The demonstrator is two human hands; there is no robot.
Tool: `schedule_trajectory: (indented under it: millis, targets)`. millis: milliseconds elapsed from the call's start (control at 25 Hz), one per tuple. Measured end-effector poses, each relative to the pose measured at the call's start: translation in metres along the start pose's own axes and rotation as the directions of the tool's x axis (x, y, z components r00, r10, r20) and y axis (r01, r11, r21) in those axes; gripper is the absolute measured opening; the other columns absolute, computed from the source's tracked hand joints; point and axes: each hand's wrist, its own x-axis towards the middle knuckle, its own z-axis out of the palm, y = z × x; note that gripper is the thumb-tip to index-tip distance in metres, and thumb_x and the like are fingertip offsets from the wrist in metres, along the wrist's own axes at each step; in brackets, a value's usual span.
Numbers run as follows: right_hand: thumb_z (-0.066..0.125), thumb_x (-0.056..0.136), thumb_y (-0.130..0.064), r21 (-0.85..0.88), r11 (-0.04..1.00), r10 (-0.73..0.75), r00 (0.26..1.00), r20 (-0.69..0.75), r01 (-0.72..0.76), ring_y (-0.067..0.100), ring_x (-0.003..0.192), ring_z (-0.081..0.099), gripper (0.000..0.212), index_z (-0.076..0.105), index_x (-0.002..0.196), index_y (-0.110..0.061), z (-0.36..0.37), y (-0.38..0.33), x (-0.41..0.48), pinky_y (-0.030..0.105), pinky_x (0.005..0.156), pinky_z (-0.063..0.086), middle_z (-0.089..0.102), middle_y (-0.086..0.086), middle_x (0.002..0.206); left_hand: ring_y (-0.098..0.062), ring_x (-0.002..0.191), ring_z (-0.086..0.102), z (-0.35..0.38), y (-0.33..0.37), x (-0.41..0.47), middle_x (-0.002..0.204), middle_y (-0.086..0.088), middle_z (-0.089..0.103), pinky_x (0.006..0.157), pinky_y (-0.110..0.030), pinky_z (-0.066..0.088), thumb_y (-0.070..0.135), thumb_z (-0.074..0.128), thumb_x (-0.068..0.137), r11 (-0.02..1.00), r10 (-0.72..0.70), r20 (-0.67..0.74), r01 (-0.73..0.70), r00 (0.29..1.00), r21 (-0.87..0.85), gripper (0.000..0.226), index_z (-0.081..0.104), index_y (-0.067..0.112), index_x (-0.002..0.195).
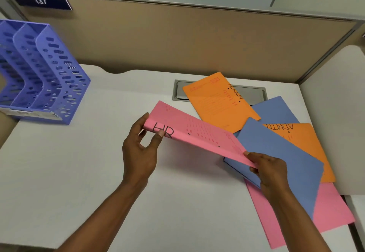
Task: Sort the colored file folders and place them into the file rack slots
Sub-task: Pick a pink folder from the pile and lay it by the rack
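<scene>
A pink folder (197, 131) marked "HR" is lifted above the desk, tilted. My left hand (141, 145) pinches its left corner and my right hand (270, 170) grips its lower right edge. Under and beside it lie a blue folder (280, 159), two orange folders (215, 101) (308, 147) marked "ADMIN", another blue folder (276, 109) and a second pink folder (331, 210), overlapping in a loose pile at the right. A purple file rack (39, 70) with three slots visible stands at the far left; its slots look empty.
The white desk (79, 163) is bounded by a tan partition (197, 38) behind and a white panel (335, 113) on the right. A grey cable hatch (178, 91) lies partly under the orange folder. The desk's right edge runs close to the pile.
</scene>
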Motion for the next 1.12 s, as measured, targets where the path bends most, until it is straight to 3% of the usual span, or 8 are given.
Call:
schedule_trajectory:
  millis: [80,320,520,640,800,920,1040,1120]
  targets:
    - [0.089,0.081,-0.010,0.013,0.998,0.055,0.998,0.044,-0.055,0.010,0.051,0.061,0.009,0.084,0.077,-0.003,0.011,0.002,-0.028,0.022,0.051,0.052,0.070,0.005,0.067,0.000,0.129,0.058,-0.027,0.010,-0.001,0.139,0.025,0.061,0.102,-0.029,0.050,0.032,0.078,0.091,0.995,0.068,-0.022,-0.066,0.997,0.068,0.059,0.054,0.048,0.142]
    - [0.088,0.083,-0.013,-0.004,0.988,0.155,0.981,0.115,-0.156,0.017,0.046,0.055,0.026,0.076,0.089,0.009,0.047,0.021,-0.101,0.027,0.054,0.056,0.058,0.014,0.071,-0.009,0.116,0.059,-0.108,0.021,-0.001,0.120,0.014,0.064,0.084,-0.002,0.044,0.032,0.072,0.095,0.965,0.189,-0.069,-0.173,0.979,0.196,0.047,0.061,0.039,0.140]
    - [0.090,0.082,-0.020,-0.048,0.988,0.148,0.984,0.103,-0.144,0.021,0.054,0.073,0.021,0.080,0.090,-0.003,0.085,0.044,-0.156,0.030,0.061,0.062,0.075,0.016,0.078,-0.008,0.115,0.062,-0.168,0.012,-0.001,0.120,0.013,0.070,0.092,-0.024,0.052,0.028,0.078,0.091,0.989,0.109,-0.145,-0.093,0.983,0.114,0.042,0.069,0.034,0.132]
    - [0.088,0.085,-0.015,0.018,0.983,0.177,0.975,0.135,-0.181,0.026,0.065,0.078,0.017,0.081,0.094,-0.002,0.103,0.060,-0.182,0.026,0.057,0.065,0.076,0.017,0.095,-0.010,0.116,0.063,-0.197,0.006,0.000,0.121,0.012,0.070,0.092,-0.023,0.051,0.028,0.072,0.096,0.990,0.114,-0.119,-0.102,0.986,0.100,0.036,0.070,0.037,0.131]
    - [0.080,0.087,0.000,0.136,0.960,0.214,0.954,0.209,-0.245,0.033,0.079,0.074,0.009,0.078,0.092,0.007,0.125,0.078,-0.212,0.024,0.056,0.064,0.076,0.022,0.097,-0.006,0.126,0.061,-0.219,0.004,-0.003,0.133,0.015,0.066,0.096,-0.017,0.052,0.028,0.064,0.103,0.991,0.132,-0.088,-0.129,0.987,0.037,0.036,0.065,0.041,0.136]
    - [0.075,0.088,0.009,0.144,0.953,0.218,0.932,0.289,-0.267,0.030,0.075,0.070,0.016,0.072,0.103,0.014,0.144,0.095,-0.231,0.026,0.053,0.063,0.078,0.022,0.090,-0.002,0.134,0.056,-0.226,0.001,-0.011,0.139,0.017,0.063,0.093,-0.012,0.054,0.020,0.077,0.094,0.988,0.102,-0.074,-0.110,0.992,-0.110,0.056,0.057,0.041,0.142]
    - [0.075,0.089,0.010,0.130,0.957,0.204,0.918,0.340,-0.260,0.032,0.076,0.071,0.025,0.067,0.112,0.011,0.154,0.108,-0.239,0.032,0.054,0.063,0.081,0.021,0.089,-0.013,0.130,0.063,-0.220,-0.006,-0.024,0.142,0.012,0.061,0.094,-0.032,0.060,0.008,0.084,0.085,0.970,0.030,-0.057,-0.043,0.998,-0.237,0.091,0.036,0.046,0.153]
    - [0.076,0.089,0.008,0.139,0.959,0.181,0.914,0.364,-0.246,0.032,0.080,0.074,0.028,0.066,0.115,0.006,0.158,0.112,-0.241,0.034,0.058,0.063,0.083,0.019,0.095,-0.012,0.121,0.069,-0.212,-0.008,-0.034,0.140,0.010,0.062,0.092,-0.034,0.061,0.003,0.082,0.086,0.964,-0.024,-0.080,0.002,0.997,-0.268,0.096,0.028,0.045,0.155]
